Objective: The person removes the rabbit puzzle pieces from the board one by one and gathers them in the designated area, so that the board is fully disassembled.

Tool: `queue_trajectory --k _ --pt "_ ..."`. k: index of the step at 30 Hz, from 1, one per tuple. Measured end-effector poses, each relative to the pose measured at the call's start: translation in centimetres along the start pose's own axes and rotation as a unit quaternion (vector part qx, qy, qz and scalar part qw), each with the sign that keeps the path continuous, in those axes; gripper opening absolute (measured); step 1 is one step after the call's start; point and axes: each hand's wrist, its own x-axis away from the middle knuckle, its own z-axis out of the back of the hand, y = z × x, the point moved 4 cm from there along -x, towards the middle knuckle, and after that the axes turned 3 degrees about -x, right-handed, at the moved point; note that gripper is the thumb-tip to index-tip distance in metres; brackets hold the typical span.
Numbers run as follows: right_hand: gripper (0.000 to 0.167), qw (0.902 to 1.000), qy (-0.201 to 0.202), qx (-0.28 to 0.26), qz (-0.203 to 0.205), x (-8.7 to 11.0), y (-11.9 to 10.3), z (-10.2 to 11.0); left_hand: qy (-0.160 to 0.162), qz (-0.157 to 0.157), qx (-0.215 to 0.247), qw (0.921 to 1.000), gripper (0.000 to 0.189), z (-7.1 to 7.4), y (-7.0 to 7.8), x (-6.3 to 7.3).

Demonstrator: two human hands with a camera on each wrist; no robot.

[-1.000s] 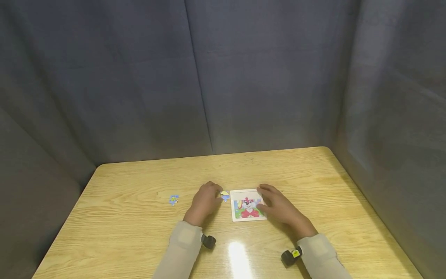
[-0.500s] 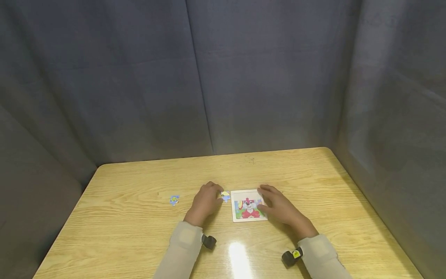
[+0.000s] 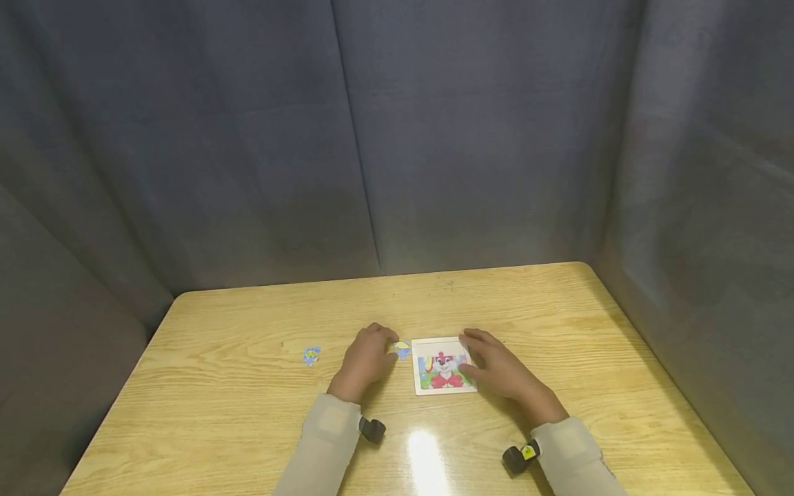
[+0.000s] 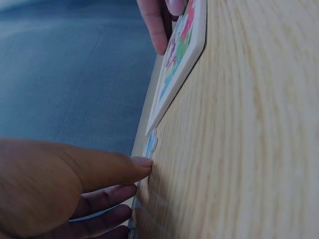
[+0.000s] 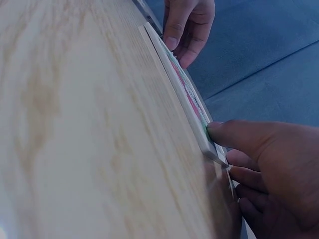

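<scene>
A square puzzle board (image 3: 444, 365) with a pale rim lies on the table, showing a red and white cartoon animal. Its upper strip is bare. My right hand (image 3: 499, 365) holds the board's right side; in the right wrist view the thumb (image 5: 224, 130) rests on the picture near the corner, with the fingers beyond the edge. Just left of the board lies a blue and yellow puzzle piece (image 3: 402, 350). My left hand (image 3: 367, 355) pinches its left end between thumb and fingers. In the left wrist view the thumb (image 4: 142, 163) partly hides that piece (image 4: 149, 144).
Another blue puzzle piece (image 3: 311, 355), with a yellow figure, lies on the wooden table (image 3: 217, 399) farther left. Dark grey curtains (image 3: 260, 151) stand behind the table and along both sides. A bright reflection shows near the front of the tabletop.
Both hands and the board stay nearly in place. The piece at my left fingers has shifted very slightly; the head view has drifted a little.
</scene>
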Motion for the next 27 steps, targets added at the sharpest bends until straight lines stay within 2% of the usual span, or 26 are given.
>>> queue_trajectory --k 11,21,27 --pt "0.063 0.9994 -0.005 0.033 -0.013 0.0 -0.2 0.3 -0.003 0.002 0.011 0.9999 0.027 -0.2 -0.2 0.1" --pt "0.063 0.9992 -0.010 0.033 -0.021 0.4 -0.1 0.9 -0.008 -0.005 0.011 0.9999 0.030 -0.3 -0.1 0.1" --pt "0.062 0.9992 -0.012 0.028 -0.028 0.4 0.3 1.2 -0.008 -0.011 0.014 0.9998 0.035 0.1 0.4 0.2"
